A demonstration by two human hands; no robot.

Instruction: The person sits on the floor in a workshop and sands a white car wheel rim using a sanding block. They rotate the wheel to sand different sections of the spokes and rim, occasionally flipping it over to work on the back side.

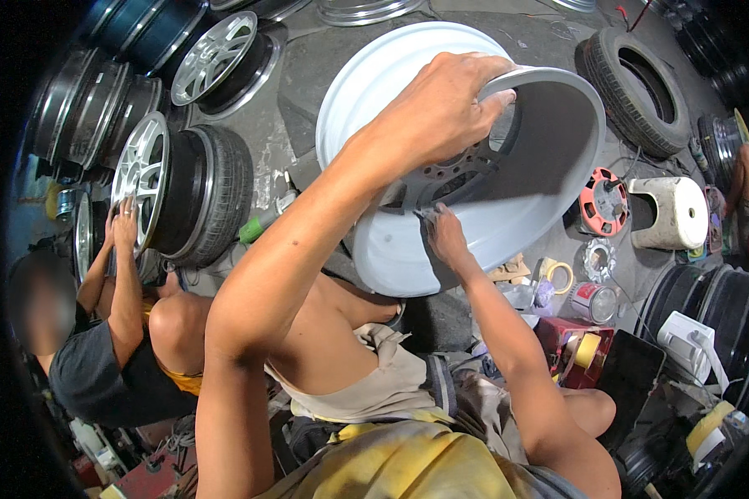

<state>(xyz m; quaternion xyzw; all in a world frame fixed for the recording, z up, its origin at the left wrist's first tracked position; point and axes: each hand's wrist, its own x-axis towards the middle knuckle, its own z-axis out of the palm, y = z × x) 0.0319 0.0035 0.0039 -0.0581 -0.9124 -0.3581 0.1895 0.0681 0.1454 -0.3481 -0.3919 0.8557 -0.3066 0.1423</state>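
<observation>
A light grey wheel rim (pixel 549 150) is held tilted in front of me, its open barrel facing up and to the right. My left hand (pixel 462 104) reaches across and grips the upper lip of the rim, fingers over the edge and thumb inside. Lower down, my right hand (pixel 447 237) is inside the barrel near the spokes, its fingers pinched together against the inner surface. A small dark bit shows at those fingertips, too small to name. Part of the spoke face is hidden behind my left forearm.
At left, a seated person (pixel 125 333) handles a silver wheel (pixel 146 175) beside a tyre (pixel 220 187). To the right are another tyre (pixel 637 91), an orange-red reel (pixel 603 202), a white stool (pixel 674 212), tape (pixel 560 277), a can (pixel 593 302) and dark rims (pixel 711 312).
</observation>
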